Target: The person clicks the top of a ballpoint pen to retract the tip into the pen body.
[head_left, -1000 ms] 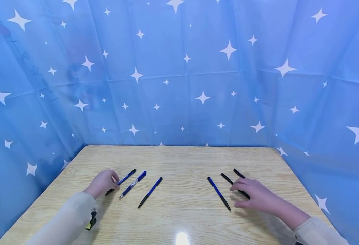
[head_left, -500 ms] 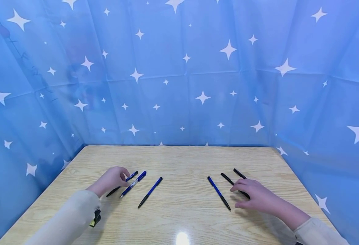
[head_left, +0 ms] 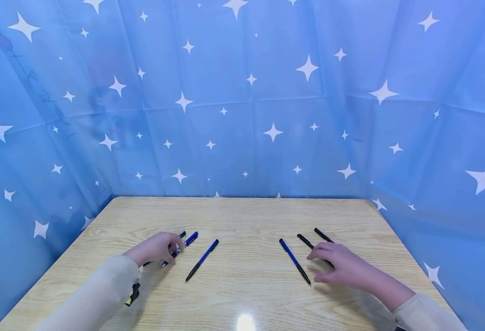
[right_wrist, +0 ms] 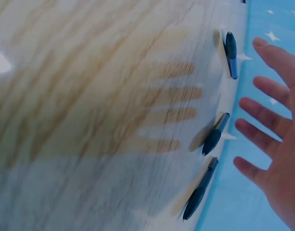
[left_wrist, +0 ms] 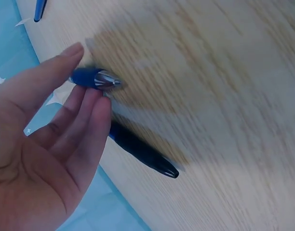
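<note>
My left hand (head_left: 159,247) reaches over a blue pen with a clear middle (head_left: 192,238), fingers and thumb on either side of it. In the left wrist view the pen's silver tip (left_wrist: 108,81) points out between thumb and fingertips, with a gap at the thumb. A black and blue pen (left_wrist: 142,149) lies beside it, mostly hidden by the hand in the head view. My right hand (head_left: 342,264) hovers with spread fingers above a black pen (head_left: 304,240), holding nothing. Another black pen (head_left: 323,235) lies beyond it.
Two more blue and black pens lie slanted on the wooden table (head_left: 246,216), one left of the middle (head_left: 202,260), one right of it (head_left: 294,260). A blue curtain with white stars (head_left: 242,92) surrounds the table's back and sides.
My left hand has moved right, from the leftmost black and blue pen to the blue pen with the clear middle. That first pen lies slightly shifted. My right hand stays about where it was.
</note>
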A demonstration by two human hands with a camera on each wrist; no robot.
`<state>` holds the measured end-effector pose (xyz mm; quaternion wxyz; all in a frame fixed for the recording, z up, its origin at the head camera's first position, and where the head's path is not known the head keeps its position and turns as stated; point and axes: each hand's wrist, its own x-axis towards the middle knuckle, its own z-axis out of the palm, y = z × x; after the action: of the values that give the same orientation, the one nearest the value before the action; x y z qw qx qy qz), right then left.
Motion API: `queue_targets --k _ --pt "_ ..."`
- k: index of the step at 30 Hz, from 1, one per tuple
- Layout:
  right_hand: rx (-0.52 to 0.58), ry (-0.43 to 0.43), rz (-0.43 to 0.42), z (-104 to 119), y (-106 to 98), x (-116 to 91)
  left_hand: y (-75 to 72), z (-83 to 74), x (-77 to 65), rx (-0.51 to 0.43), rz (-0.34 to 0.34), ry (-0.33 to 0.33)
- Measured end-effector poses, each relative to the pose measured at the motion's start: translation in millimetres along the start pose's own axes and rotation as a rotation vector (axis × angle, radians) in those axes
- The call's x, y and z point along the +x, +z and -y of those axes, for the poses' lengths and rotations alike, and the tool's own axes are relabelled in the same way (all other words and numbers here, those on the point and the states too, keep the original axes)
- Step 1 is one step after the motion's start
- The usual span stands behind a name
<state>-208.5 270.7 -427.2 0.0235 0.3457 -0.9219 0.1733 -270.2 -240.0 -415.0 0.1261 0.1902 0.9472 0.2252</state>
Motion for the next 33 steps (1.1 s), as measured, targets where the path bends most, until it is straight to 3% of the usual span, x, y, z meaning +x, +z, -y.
queue_targets --k 6,13,18,23,33 --pt "0.014 0.002 -0.005 5 1 5 2.6 -1.1 0.9 0.036 0.01 0.003" --pt "0.052 0.026 0.004 14 -1 16 5.7 -6.4 4.7 0.003 0.026 0.007" --pt "0.094 0.04 0.015 21 -5 29 8.2 -12.0 5.7 0.009 0.031 0.057" --pt "0.119 0.034 -0.003 27 -8 42 7.7 -21.9 9.4 0.01 0.011 0.115" --pt "0.238 0.074 -0.036 37 -5 63 6.9 -49.7 16.7 -0.08 0.017 0.163"
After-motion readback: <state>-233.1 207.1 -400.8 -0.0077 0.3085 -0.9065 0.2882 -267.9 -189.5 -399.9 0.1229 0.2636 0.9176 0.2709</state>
